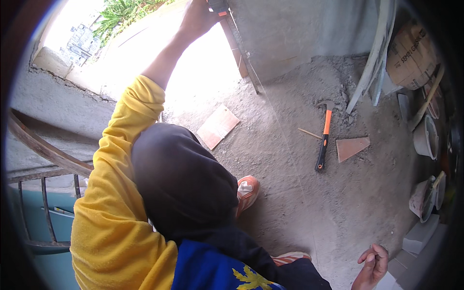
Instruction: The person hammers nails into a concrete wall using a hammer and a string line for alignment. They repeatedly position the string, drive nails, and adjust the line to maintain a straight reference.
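Note:
My left hand reaches up to the end of the grey wall, its fingers closed round a boxy black-and-orange tool. The upper edge of the picture cuts this tool off, so its kind is unclear. Below it, a narrow dark strip slants down along the wall's end, beside a reddish-brown strip. My right hand is low at the right, above the floor near some pale blocks. Its fingers are loosely curled and apart from the thumb, and I see nothing in them.
A claw hammer with an orange-and-black handle lies on the rough floor, touching a thin stick. Tile pieces lie either side. A thin line crosses the floor. Buckets, a paper sack and pale blocks line the right.

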Available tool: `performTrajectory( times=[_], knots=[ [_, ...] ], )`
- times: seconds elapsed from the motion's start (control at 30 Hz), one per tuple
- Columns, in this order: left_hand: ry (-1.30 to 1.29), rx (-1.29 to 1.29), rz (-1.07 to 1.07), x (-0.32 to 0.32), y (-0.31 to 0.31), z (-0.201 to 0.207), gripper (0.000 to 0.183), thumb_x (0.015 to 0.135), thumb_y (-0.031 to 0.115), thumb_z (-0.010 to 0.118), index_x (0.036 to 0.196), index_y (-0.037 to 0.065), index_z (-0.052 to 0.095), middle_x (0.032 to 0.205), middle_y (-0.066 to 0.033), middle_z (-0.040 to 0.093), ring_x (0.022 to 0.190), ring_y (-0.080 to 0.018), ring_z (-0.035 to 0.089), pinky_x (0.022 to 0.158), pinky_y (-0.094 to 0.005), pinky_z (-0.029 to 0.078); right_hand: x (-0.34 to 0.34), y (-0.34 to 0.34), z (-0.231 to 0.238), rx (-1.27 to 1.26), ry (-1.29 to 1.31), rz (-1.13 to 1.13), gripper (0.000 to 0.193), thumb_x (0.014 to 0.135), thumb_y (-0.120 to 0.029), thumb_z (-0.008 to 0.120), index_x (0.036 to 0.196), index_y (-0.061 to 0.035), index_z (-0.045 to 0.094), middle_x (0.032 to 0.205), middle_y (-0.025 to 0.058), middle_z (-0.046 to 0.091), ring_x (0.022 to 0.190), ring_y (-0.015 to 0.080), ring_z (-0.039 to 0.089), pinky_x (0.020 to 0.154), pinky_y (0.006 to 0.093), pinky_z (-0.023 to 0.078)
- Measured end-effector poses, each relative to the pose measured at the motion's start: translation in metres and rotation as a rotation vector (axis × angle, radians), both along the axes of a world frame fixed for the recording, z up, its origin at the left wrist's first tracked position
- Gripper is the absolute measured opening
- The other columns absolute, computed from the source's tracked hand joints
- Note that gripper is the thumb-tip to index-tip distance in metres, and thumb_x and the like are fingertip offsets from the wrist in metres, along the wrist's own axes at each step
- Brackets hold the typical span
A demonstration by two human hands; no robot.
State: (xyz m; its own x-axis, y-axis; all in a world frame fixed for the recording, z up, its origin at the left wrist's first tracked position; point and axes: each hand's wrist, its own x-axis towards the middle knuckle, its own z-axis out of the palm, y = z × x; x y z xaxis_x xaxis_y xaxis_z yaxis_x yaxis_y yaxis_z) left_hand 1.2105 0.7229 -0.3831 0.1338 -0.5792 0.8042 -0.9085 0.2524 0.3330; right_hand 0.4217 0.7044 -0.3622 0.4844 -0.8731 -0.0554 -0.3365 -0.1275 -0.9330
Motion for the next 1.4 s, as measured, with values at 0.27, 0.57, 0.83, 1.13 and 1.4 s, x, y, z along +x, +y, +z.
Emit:
performTrajectory(
  times=[0.27, 0.57, 0.83, 1.13, 1.4],
  knots=[
    [0.186, 0.083, -0.004, -0.012, 0.005, 0.005, 0.092, 0.066, -0.004, 0.088, 0.146, 0.008, 0.044, 0.126, -0.007, 0.057, 0.117, -0.02, 0.059, 0.087, -0.0362, 0.055, 0.001, 0.004, 0.0, -0.011, 0.026, 0.015, 0.021, 0.103, -0.008, 0.063, 0.121, 0.0028, 0.065, 0.087, 0.0092, 0.063, 0.081, 0.0175, 0.057, 0.078, 0.0313, 0.048],
    [0.22, 0.145, 0.03, -0.025, 0.021, 0.005, 0.091, 0.068, -0.004, 0.088, 0.147, 0.008, 0.045, 0.125, -0.0068, 0.058, 0.117, -0.02, 0.06, 0.088, -0.0359, 0.054, 0.001, 0.006, 0.003, -0.04, 0.057, 0.055, 0.021, 0.104, -0.009, 0.062, 0.121, 0.0034, 0.064, 0.087, 0.0092, 0.062, 0.082, 0.0183, 0.057, 0.078, 0.0332, 0.048],
    [0.251, 0.16, 0.062, -0.036, 0.038, 0.001, 0.089, 0.069, -0.003, 0.087, 0.147, 0.008, 0.045, 0.125, -0.0065, 0.058, 0.116, -0.02, 0.06, 0.09, -0.0357, 0.054, -0.036, -0.005, -0.028, -0.072, 0.054, 0.064, 0.038, 0.1, -0.019, 0.07, 0.131, 0.0005, 0.06, 0.084, 0.0028, 0.055, 0.077, 0.0094, 0.053, 0.069, 0.0247, 0.045],
    [0.271, 0.154, 0.083, -0.05, 0.058, 0.004, 0.088, 0.071, -0.003, 0.087, 0.148, 0.008, 0.045, 0.124, -0.0063, 0.059, 0.115, -0.0199, 0.061, 0.092, -0.0355, 0.054, 0.004, 0.008, 0.005, -0.048, 0.019, 0.082, 0.022, 0.103, -0.01, 0.063, 0.118, 0.0064, 0.064, 0.088, 0.0112, 0.063, 0.082, 0.0199, 0.056, 0.079, 0.0342, 0.047],
    [0.284, 0.15, 0.093, -0.056, 0.071, 0.006, 0.086, 0.072, -0.002, 0.086, 0.148, 0.007, 0.045, 0.124, -0.006, 0.06, 0.115, -0.0199, 0.061, 0.093, -0.0353, 0.054, 0.01, 0.005, 0.007, -0.001, 0.059, 0.119, 0.024, 0.102, -0.007, 0.064, 0.122, 0.0069, 0.065, 0.088, 0.0099, 0.063, 0.082, 0.0192, 0.056, 0.079, 0.0333, 0.048]
  ],
)
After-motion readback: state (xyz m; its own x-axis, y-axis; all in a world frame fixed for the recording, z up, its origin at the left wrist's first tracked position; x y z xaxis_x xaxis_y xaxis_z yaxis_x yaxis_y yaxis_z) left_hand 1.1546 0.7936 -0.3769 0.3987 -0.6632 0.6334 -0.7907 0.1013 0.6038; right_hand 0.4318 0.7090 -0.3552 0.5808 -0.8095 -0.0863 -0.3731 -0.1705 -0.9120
